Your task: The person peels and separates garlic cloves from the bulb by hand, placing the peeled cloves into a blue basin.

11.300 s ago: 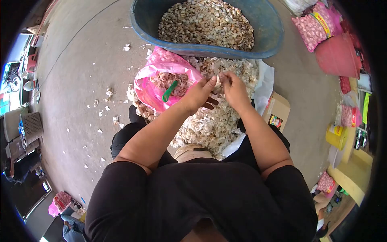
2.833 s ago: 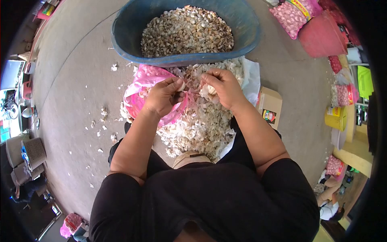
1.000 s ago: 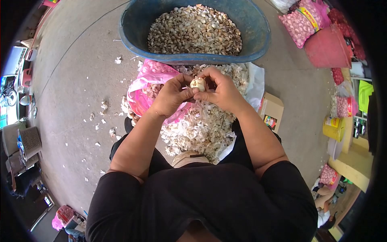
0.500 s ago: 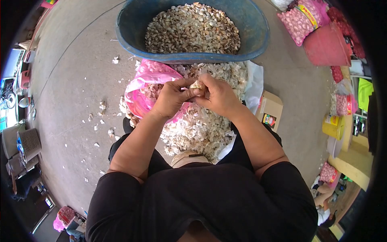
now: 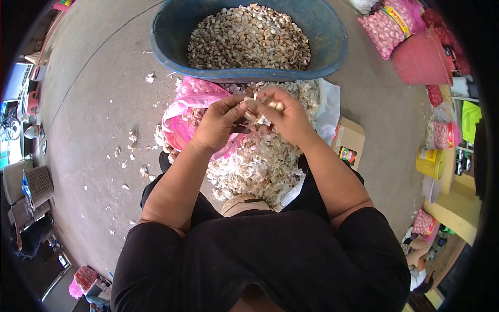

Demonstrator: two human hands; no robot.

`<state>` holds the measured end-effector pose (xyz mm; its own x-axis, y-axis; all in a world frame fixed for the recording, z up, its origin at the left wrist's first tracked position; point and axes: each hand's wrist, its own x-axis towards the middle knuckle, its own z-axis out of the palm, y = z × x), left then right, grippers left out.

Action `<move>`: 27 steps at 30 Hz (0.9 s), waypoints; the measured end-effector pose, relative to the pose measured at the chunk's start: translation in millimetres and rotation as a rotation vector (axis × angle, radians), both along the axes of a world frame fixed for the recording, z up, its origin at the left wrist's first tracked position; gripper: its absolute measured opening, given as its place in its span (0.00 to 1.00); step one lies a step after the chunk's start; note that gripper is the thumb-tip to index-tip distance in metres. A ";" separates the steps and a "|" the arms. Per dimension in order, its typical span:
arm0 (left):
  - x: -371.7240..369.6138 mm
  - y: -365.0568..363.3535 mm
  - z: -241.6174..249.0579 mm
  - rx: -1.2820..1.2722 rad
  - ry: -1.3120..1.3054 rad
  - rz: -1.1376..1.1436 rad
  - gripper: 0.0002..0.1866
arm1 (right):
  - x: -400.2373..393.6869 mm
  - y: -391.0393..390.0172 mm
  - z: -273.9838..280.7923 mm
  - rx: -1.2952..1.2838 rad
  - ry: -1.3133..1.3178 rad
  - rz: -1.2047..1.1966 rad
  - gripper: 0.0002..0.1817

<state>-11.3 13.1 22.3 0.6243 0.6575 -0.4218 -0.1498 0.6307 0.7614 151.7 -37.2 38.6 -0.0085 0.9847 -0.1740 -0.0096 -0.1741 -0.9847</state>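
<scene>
My left hand (image 5: 220, 122) is closed, thumb and fingers pinching part of a garlic bulb (image 5: 251, 107) with papery skin. My right hand (image 5: 289, 117) curls around pale garlic cloves (image 5: 279, 106), its fingertips close to the left ones. Below both hands lies a heap of loose garlic skins (image 5: 254, 169). A pink mesh bag (image 5: 174, 125) with garlic bulbs in it sits open beside my left hand. Just beyond the hands stands a blue tub (image 5: 249, 74), holding a broad layer of separated garlic cloves (image 5: 249, 39).
A cardboard box (image 5: 349, 139) is on the floor to the right. Filled garlic sacks (image 5: 382, 31), a red bucket (image 5: 423, 58) and a yellow bucket (image 5: 430, 162) stand farther right. Skin scraps dot the concrete floor (image 5: 88, 171). Another person (image 5: 417, 273) is at the lower right edge.
My hands have moved slightly apart, and the bulb between them has opened into pieces. White cloves now show in my right hand.
</scene>
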 end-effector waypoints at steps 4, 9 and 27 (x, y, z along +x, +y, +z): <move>-2.5 6.2 5.0 -0.091 0.034 0.013 0.15 | 16.1 3.5 -6.3 -0.357 0.516 -0.055 0.17; -1.5 6.7 -5.2 -0.051 0.030 0.022 0.16 | 21.9 8.4 -17.7 -0.361 0.684 -0.069 0.19; 15.6 -17.7 -17.6 0.860 0.538 0.113 0.10 | -11.6 -1.7 -40.7 -0.186 0.011 0.047 0.21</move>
<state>4.3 -4.6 4.7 0.4067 0.9135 0.0145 0.3211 -0.1578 0.9338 140.0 -38.8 -2.1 -0.0563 0.9342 -0.3524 -0.0078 -0.3534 -0.9355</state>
